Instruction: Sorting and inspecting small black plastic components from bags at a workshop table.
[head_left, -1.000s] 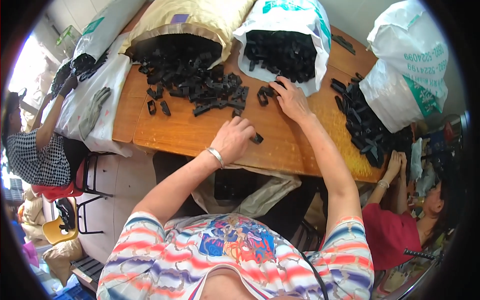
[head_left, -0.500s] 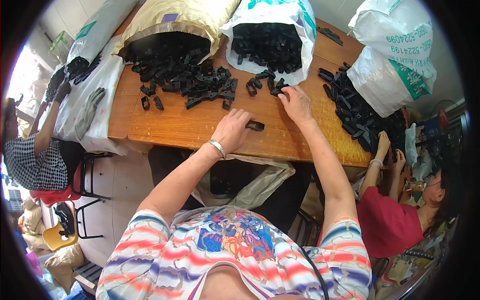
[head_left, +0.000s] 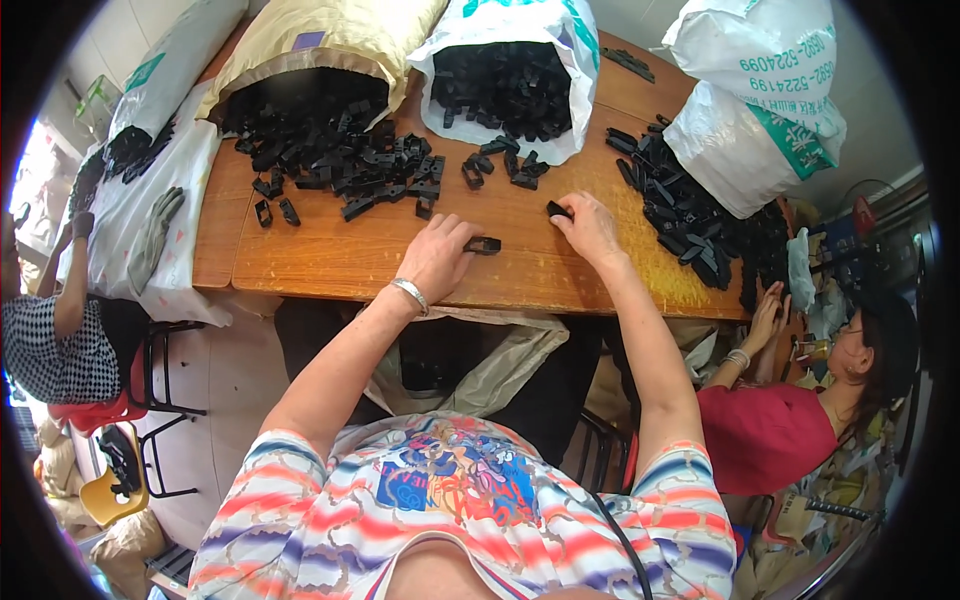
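Observation:
My left hand [head_left: 436,252] rests low over the wooden table near its front edge, its fingers closed on a black plastic housing [head_left: 486,245] with an opening in its frame. To its right, my right hand [head_left: 592,230] pinches a smaller black plastic piece [head_left: 559,209] between thumb and fingers. The two pieces are apart. Beyond my hands, a small group of loose black parts [head_left: 523,177] lies on the wood. A larger heap of similar black housings [head_left: 385,170] spreads toward me at the left.
A tan sack [head_left: 225,88] and a white sack [head_left: 583,100] open toward me, full of black parts. At the right, long black pieces [head_left: 690,235] lie beside another white bag [head_left: 735,165]. Co-workers sit at both sides. A grey glove [head_left: 155,235] lies on white sheeting at left.
My right hand has drawn back toward me from the small group, with a black piece now showing in its pinch. My left hand still holds its housing. The whole view has shifted slightly.

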